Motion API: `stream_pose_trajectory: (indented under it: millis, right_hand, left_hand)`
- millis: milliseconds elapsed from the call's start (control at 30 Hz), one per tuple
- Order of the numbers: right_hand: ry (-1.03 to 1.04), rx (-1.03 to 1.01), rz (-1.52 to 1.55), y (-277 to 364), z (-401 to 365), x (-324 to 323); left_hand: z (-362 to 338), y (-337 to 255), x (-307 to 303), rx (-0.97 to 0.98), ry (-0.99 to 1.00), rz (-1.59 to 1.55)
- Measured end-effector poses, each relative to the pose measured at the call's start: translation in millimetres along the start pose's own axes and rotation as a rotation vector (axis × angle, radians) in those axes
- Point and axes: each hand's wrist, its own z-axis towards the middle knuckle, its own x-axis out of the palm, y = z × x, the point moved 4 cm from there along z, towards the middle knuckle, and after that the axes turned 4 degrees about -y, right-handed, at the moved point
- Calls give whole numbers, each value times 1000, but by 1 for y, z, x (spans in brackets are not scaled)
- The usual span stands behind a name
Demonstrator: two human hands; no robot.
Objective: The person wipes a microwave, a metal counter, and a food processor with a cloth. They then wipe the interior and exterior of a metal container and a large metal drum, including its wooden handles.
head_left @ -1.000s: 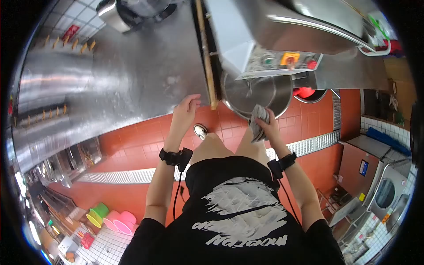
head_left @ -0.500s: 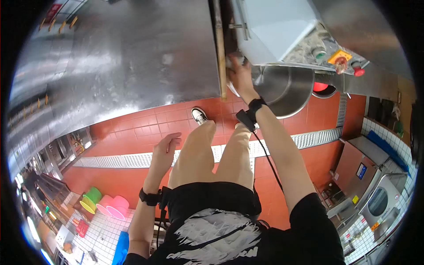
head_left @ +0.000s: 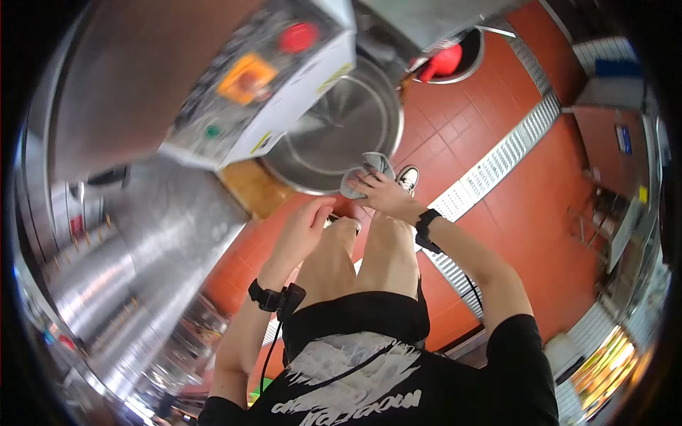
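My right hand point(head_left: 380, 192) grips a grey cloth point(head_left: 380, 165), bunched and folded, with parts of it sticking out past the fingers. It hangs just off the near rim of a large round steel bowl point(head_left: 348, 135). My left hand point(head_left: 305, 224) is loosely bent above my left knee, with nothing visible in it. It is nearest to the bowl's lower edge and does not touch it. The bowl sits below a white machine housing point(head_left: 305, 99) whose panel carries a red button point(head_left: 298, 37), an orange switch plate point(head_left: 246, 78) and a green button point(head_left: 212, 131).
A steel worktable point(head_left: 163, 206) with a wooden edge piece point(head_left: 259, 192) stands on the left. Beyond the bowl is a container with a red item point(head_left: 444, 62) inside. A metal drain grate point(head_left: 490, 170) crosses the red tiled floor point(head_left: 518, 241). Steel equipment point(head_left: 614, 142) lines the right side.
The view has turned right, toward the machine and bowl. My right hand has come out from beside the machine and now shows the grey cloth. My left hand has moved forward.
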Motion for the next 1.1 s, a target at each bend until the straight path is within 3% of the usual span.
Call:
stream_pose_trajectory:
  millis: [100, 167, 200, 267, 300, 367, 400, 467, 500, 567, 633, 733, 767, 800, 900, 967, 1033, 1100]
  right_hand:
    - [-39, 148, 35, -51, -51, -5]
    - [-296, 493, 66, -93, -84, -10]
    - [-311, 523, 78, -110, -97, 4]
    - [-681, 1380, 632, -155, -147, 34]
    - [-701, 1404, 644, -162, -154, 24]
    - [-788, 1678, 1106, -170, -168, 1]
    - [-849, 1525, 983, -174, -162, 1]
    - [-819, 1503, 1111, -165, -142, -10]
    - [-892, 1407, 1007, -161, -127, -16]
    - [-786, 1278, 1070, -149, -96, -29]
    - [-781, 1148, 1210, -133, -59, -10]
    - [-896, 1199, 1115, -129, -21, 4]
    - [-897, 1206, 1114, -136, -13, 7]
    - [-885, 1164, 1055, -153, -5, 4]
    - [-897, 1085, 932, -210, 22, -6]
    - [-811, 847, 998, -242, 49, 0]
    - [-827, 853, 1120, -256, 49, 10]
    - [-915, 879, 1319, -251, 37, 16]
  left_hand:
    - [34, -21, 38, -11, 144, 148]
    - [52, -31, 62, -69, 221, 146]
    - [62, -25, 74, -91, 258, 159]
    - [80, -9, 96, -110, 315, 199]
    - [90, 3, 102, -57, 243, 274]
    - [116, 0, 113, -1, 185, 367]
    - [130, -4, 119, -8, 150, 383]
    - [149, -7, 132, -17, 120, 405]
    - [158, -5, 139, 8, 96, 490]
    - [169, 9, 145, 25, 69, 585]
    - [170, 34, 151, -140, 218, 637]
    - [162, 40, 156, -249, 273, 556]
    - [159, 46, 157, -297, 262, 523]
    - [159, 34, 157, -178, 235, 520]
    - [161, 37, 156, -182, 249, 542]
    - [162, 47, 154, -100, 243, 522]
    - [165, 40, 152, -231, 353, 533]
    - [165, 42, 150, -227, 365, 511]
